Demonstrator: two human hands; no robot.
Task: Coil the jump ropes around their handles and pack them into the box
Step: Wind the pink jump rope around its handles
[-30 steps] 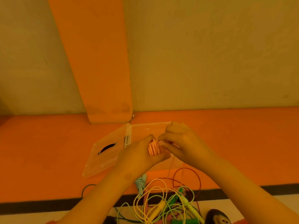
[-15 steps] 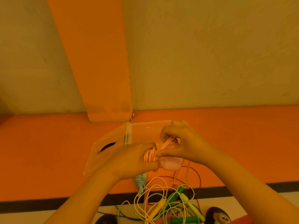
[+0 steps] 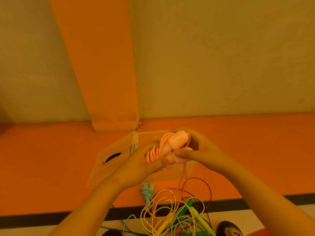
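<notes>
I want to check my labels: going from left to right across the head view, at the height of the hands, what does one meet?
lid → left hand → pink rope → right hand

The left hand (image 3: 134, 167) is gripping the coiled cord of a pink jump rope (image 3: 153, 155) while the right hand (image 3: 206, 150) is pinching its handles (image 3: 178, 141), apparently two, above a clear plastic box (image 3: 110, 167); a loose tail is hanging down.

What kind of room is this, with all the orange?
Probably an indoor play or sports room: a bright orange floor with a black line, an orange pillar against a plain wall, and loose jump ropes piled there.
</notes>
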